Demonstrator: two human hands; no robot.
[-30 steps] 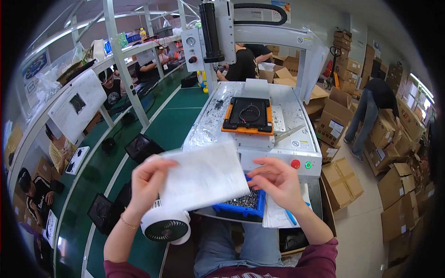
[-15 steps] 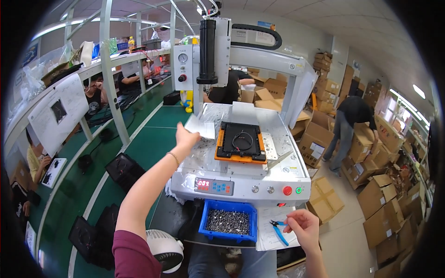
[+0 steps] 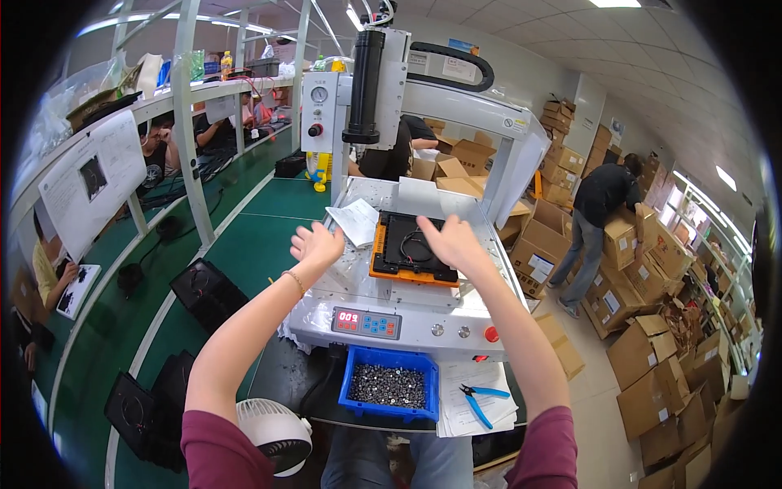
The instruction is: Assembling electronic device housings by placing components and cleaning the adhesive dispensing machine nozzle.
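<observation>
A black flat panel (image 3: pixel 401 242) with a thin looped cable lies in an orange fixture (image 3: pixel 407 274) on the white bed of a benchtop machine (image 3: pixel 340 301). My right hand (image 3: pixel 454 241) is over the panel's right side, thumb apart from the fingers; whether it touches the panel is unclear. Left of the fixture, my left hand (image 3: pixel 316 246) has loosely bent, parted fingers and holds nothing. Close beyond those fingers rests a folded white paper (image 3: pixel 356 222). Blue-handled pliers (image 3: pixel 481 404) lie on paper sheets (image 3: pixel 456 418) near the front.
A blue bin (image 3: pixel 349 399) of small metal parts stands before the machine, with a white fan (image 3: pixel 273 432) to its left. Above the fixture hangs a black cylinder (image 3: pixel 366 85). More black panels (image 3: pixel 208 293) stand on the green bench. Cardboard boxes and a person (image 3: pixel 603 200) are at right.
My right hand has risen from beside the pliers to the panel. The left hand has come away from the folded paper, which now rests on the machine bed.
</observation>
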